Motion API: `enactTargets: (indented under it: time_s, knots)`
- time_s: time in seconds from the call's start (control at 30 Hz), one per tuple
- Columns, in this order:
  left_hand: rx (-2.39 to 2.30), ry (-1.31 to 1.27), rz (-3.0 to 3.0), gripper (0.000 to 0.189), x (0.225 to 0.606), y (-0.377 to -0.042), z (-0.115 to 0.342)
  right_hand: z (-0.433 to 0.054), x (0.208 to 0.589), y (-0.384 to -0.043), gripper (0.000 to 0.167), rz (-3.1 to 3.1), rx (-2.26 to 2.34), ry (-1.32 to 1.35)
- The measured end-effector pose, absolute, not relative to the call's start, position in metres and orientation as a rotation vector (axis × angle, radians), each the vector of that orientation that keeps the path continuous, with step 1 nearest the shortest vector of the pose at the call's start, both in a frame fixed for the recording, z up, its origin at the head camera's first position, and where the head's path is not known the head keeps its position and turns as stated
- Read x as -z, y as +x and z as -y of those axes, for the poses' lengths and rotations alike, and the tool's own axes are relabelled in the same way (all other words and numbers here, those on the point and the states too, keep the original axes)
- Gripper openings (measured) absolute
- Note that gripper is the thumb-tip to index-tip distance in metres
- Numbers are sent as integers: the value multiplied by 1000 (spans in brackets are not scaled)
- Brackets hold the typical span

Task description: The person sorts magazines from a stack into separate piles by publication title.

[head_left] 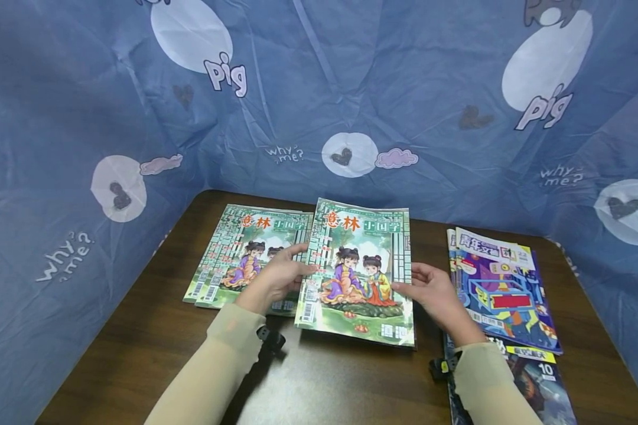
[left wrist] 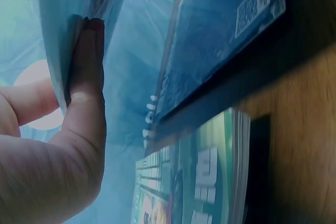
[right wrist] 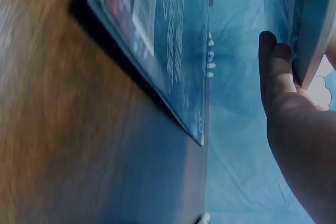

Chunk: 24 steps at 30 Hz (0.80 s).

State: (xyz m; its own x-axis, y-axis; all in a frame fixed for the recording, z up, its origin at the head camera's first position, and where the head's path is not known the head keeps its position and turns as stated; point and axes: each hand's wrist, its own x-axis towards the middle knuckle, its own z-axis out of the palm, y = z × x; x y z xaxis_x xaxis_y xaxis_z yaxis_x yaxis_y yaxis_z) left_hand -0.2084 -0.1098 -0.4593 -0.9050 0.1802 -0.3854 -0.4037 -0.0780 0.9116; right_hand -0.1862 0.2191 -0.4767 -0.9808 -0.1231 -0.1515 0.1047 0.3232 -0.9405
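Both hands hold a green magazine [head_left: 361, 277] with two cartoon children on its cover, lifted and tilted toward me at the middle of the table. My left hand [head_left: 282, 274] pinches its left edge between thumb and fingers. On the right edge, my right hand [head_left: 438, 295] grips with the thumb in front and fingers behind. Under the gripped pages, a blue-looking printed cover [left wrist: 220, 35] hangs over the wood in the left wrist view. Several matching green magazines [head_left: 244, 254] lie overlapping at the left, partly hidden by my left hand.
Purple magazines [head_left: 510, 295] are piled at the right, beside my right hand. Nearer me, a dark magazine [head_left: 544, 383] is partly covered by them and by my right sleeve. A blue printed curtain [head_left: 430, 71] stands behind and at both sides of the brown wooden table [head_left: 340, 383].
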Motion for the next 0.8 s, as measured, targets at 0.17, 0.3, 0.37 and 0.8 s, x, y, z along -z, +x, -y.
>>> enactTargets:
  time_s: [0.17,0.3,0.37,0.8]
  knots:
    - [-2036,-241,-1825,71,460,-207,120,-211,481,-190,90,-2368,1722,2]
    - [-2038,-243,-1834,72,460,-206,130,-199,480,-193,85,-2349,1756,-15]
    - [-2037,-236,-1845,72,459,-206,135,-194,479,-194,79,-2341,1776,-26]
    - [-1956,-241,-1929,72,462,-211,167,-164,480,-202,88,-2367,1692,-51]
